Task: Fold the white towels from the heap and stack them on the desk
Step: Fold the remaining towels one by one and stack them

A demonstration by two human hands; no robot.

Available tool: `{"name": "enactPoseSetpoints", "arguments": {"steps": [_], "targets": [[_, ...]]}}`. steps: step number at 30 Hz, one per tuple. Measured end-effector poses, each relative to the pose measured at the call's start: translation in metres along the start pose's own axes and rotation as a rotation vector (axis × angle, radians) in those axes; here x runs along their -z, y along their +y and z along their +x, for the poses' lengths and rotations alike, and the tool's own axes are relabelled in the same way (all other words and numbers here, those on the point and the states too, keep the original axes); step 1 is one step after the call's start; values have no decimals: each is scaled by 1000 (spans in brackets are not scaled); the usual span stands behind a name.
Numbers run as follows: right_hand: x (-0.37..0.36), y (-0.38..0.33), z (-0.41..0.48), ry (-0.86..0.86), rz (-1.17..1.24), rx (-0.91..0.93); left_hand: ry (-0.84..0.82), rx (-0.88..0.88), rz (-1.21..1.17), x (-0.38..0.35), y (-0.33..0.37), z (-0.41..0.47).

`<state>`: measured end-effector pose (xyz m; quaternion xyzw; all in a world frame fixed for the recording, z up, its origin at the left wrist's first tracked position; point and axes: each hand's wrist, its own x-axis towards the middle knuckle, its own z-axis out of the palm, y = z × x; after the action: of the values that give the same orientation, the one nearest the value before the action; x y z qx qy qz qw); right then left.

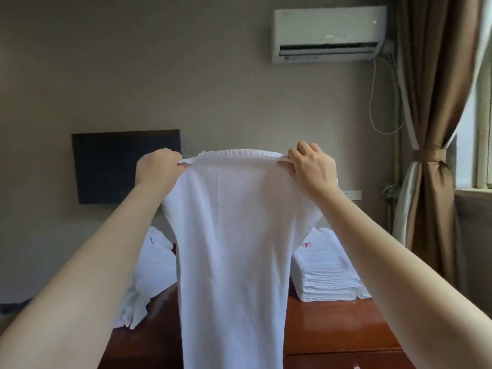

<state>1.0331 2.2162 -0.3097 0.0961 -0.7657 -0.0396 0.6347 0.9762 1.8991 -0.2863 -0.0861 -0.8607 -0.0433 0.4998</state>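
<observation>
A white towel (231, 249) hangs lengthwise in front of me, held up high by its top edge. My left hand (157, 169) pinches the top left corner and my right hand (310, 166) pinches the top right corner. The cloth drops past the bottom of the view. Behind it on the brown wooden desk (335, 328), a loose heap of white towels (151, 265) lies at the left and a neat stack of folded white towels (327, 278) stands at the right, its top one bearing a small red mark.
A dark wall-mounted screen (117, 166) is behind the heap. An air conditioner (328, 33) hangs high on the wall. Brown tied curtains (431, 145) and a window (479, 145) are at the right.
</observation>
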Motion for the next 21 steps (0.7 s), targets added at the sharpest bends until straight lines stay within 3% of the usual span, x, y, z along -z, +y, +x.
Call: {"name": "enactPoseSetpoints", "arguments": {"steps": [3,6,9,14,17,21], "targets": [[19,4,14,91,-44,92,76,-101,120,19,-12,3],[29,-2,24,223,-64,71,159,-232,239,30,-14,0],[30,-9,33,251,-89,96,188,-197,376,36,-10,-3],[10,-10,29,-59,-158,282,50,-50,481,17,-6,-6],[-16,-2,20,-240,-144,174,-40,42,502,-5,-2,-5],[-58,8,13,-431,-306,110,-133,47,578,-36,11,0]]}}
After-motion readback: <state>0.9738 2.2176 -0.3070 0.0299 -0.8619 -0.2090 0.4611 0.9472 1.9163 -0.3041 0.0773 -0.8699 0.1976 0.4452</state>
